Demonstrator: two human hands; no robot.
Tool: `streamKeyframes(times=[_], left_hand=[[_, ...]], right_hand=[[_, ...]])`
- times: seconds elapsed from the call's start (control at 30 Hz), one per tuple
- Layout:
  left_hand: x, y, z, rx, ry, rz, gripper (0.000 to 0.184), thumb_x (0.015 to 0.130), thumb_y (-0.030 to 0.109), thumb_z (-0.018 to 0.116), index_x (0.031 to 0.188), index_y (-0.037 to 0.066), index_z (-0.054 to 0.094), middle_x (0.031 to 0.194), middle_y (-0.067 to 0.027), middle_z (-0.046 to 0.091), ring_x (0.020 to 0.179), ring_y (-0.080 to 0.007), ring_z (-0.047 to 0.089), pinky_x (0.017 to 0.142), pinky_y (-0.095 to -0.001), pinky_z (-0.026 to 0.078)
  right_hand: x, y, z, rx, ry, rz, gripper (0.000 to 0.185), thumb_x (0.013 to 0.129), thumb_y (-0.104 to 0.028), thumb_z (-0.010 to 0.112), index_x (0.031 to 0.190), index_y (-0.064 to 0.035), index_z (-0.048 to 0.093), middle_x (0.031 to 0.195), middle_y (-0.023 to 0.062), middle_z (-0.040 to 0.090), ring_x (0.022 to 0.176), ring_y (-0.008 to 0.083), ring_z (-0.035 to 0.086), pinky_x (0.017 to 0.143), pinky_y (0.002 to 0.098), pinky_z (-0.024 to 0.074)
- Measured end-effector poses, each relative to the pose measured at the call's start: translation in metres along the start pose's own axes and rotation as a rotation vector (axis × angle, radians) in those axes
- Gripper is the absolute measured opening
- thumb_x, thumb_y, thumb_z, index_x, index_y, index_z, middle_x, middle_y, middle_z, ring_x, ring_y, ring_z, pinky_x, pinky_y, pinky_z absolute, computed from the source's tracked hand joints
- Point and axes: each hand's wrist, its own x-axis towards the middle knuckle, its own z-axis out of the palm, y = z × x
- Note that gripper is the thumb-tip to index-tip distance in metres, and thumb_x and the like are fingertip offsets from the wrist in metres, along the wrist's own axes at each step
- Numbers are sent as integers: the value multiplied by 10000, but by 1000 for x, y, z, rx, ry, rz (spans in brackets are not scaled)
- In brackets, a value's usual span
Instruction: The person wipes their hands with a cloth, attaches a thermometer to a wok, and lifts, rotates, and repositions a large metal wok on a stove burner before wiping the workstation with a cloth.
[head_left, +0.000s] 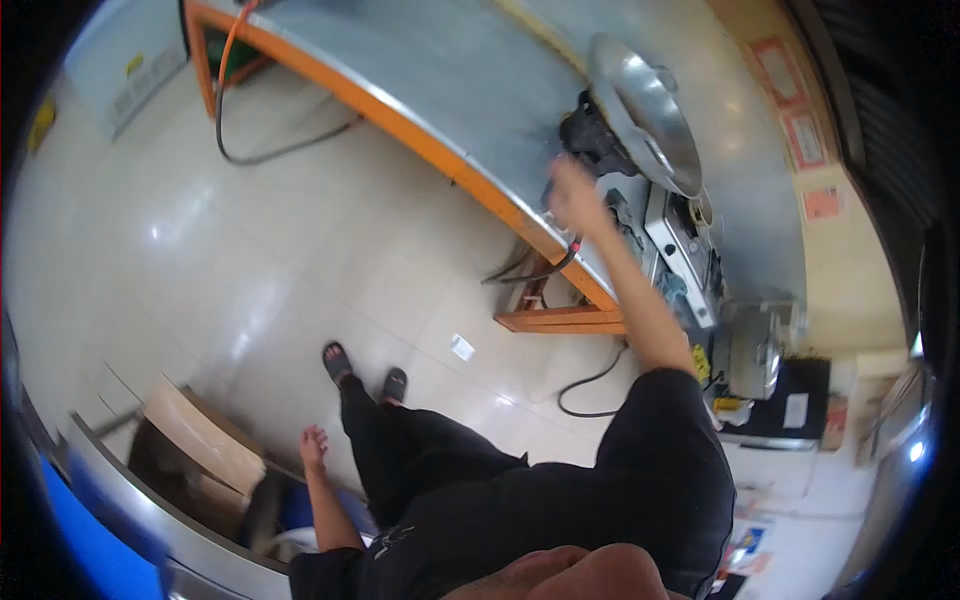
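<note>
My right hand (578, 195) reaches over the front edge of the metal-topped table (440, 90), beside the black burner (592, 135). Motion smears its fingers, and whatever they may hold does not show. A large silver wok (648, 115) with loop handles rests tilted on that burner. Low at my side hangs my left hand (314, 446), its fingers loosely curled and nothing visible in them.
A white gas stove (682, 250) stands right of the wok. Black hoses hang by the orange table frame (560, 320). White paper (462, 347) lies on the floor near my feet. At lower left are a cardboard box (205, 435) and a metal counter edge (130, 510).
</note>
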Motion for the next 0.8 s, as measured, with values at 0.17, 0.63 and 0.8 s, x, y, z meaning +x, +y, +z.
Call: streamKeyframes(times=[0.17,0.63,0.8], left_hand=[[-19,106,-9,85,75,42,322,885,365,522,1129,154,515,991,-44,615,832,-168,568,639,-334,418],[-158,421,521,598,-888,1308,344,929,94,504,1257,3,453,1259,-115,501,1167,-201,474,999,-335,368],[-308,463,716,785,-1020,2013,484,820,54,606,1277,4,457,1289,-153,494,1203,-293,457,1029,-383,330]], right_hand=[[-295,-69,168,452,-547,283,422,898,-352,468,1205,-74,545,1120,187,595,1032,344,564,914,447,431],[-520,-184,224,1017,-299,1431,315,875,-271,525,1078,-55,632,924,112,672,778,254,652,643,380,531],[-450,-171,188,1418,14,1661,312,865,-242,538,1130,-92,608,964,111,658,712,188,641,568,324,543]])
